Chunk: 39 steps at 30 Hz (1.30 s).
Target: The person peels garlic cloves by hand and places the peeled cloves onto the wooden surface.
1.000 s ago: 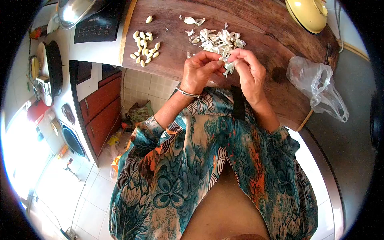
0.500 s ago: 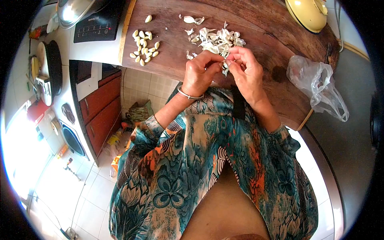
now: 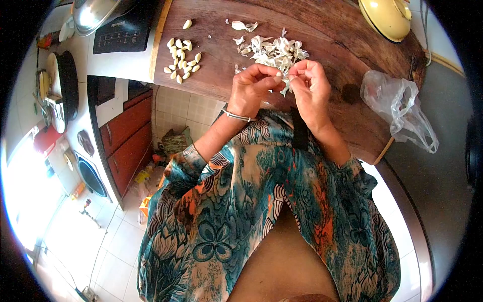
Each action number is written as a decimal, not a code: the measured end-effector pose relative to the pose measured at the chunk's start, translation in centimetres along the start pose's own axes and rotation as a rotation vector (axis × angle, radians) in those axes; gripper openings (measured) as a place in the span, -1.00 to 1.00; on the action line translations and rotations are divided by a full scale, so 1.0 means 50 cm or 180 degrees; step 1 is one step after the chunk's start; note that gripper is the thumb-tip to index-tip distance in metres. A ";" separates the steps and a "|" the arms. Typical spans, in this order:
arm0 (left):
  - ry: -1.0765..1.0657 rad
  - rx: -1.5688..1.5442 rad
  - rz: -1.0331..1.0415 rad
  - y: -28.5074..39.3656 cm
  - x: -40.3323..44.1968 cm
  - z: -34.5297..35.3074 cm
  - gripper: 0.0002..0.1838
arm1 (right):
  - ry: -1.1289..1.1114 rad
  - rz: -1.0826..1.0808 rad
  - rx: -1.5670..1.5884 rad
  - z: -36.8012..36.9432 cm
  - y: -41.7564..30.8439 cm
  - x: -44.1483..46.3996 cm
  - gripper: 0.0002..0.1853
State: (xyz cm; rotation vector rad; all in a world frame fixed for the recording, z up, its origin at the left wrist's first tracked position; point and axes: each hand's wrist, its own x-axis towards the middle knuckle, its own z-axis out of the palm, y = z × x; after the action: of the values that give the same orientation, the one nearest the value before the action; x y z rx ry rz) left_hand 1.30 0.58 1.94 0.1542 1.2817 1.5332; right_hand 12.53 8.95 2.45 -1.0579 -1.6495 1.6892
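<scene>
My left hand point(image 3: 250, 91), with a bracelet at the wrist, has its thumb and forefinger pinched at a small pale piece. Close against it on the right, my right hand point(image 3: 311, 93) is pinched too, its fingertips meeting the left ones. What lies between the fingertips is too small to make out. Just beyond both hands a heap of papery white garlic skins point(image 3: 274, 52) lies on the dark wooden board point(image 3: 216, 55). Several peeled garlic cloves point(image 3: 181, 55) are grouped at the board's left end, with a single clove point(image 3: 187, 23) above them.
A clear plastic bag point(image 3: 392, 100) lies at the right edge of the board. A yellow lidded pot point(image 3: 386, 19) is at the top right. At the top left are a black cooktop point(image 3: 122, 36) and a metal pan point(image 3: 95, 15). Red drawers point(image 3: 130, 133) are below at left.
Both hands stay over the same spot by the skins. The fingertips have shifted slightly, and the right fingers are drawn closer together than a second ago.
</scene>
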 end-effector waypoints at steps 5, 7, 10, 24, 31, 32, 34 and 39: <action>-0.0213 -0.0729 -0.0199 -0.007 0.006 -0.015 -0.85 | 0.0038 -0.0199 -0.0171 -0.002 -0.001 0.000 -0.80; -0.0236 -0.0818 -0.0184 -0.006 0.008 -0.013 -0.85 | 0.0033 -0.0251 -0.0134 -0.003 -0.001 0.000 -0.80; -0.0280 -0.0740 -0.0115 0.000 0.009 -0.012 -0.83 | -0.0015 -0.0338 -0.0132 -0.004 -0.001 0.000 -0.78; -0.0282 0.1108 0.0691 0.012 -0.006 -0.002 -0.65 | -0.0324 -0.0433 -0.0598 0.004 -0.020 0.001 -0.68; -0.0315 0.0562 0.0411 0.011 -0.002 -0.004 -0.77 | -0.0208 -0.0493 -0.0550 0.002 0.002 0.000 -0.73; -0.0301 0.0544 0.0359 0.016 -0.005 -0.001 -0.79 | -0.0209 -0.0508 -0.0550 0.001 0.004 -0.001 -0.73; -0.0248 0.0416 0.0251 0.017 -0.005 -0.001 -0.83 | -0.0196 -0.0540 -0.0573 -0.001 0.004 -0.001 -0.73; -0.0109 -0.0066 0.0045 0.014 0.000 -0.005 -0.89 | -0.0098 -0.0535 -0.0574 -0.006 0.006 -0.002 -0.73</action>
State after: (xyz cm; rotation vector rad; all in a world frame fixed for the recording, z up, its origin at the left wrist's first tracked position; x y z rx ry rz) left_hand 0.70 0.52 2.36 0.1757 1.2398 1.5491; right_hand 12.86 9.00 2.16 -0.9490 -1.8832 1.4783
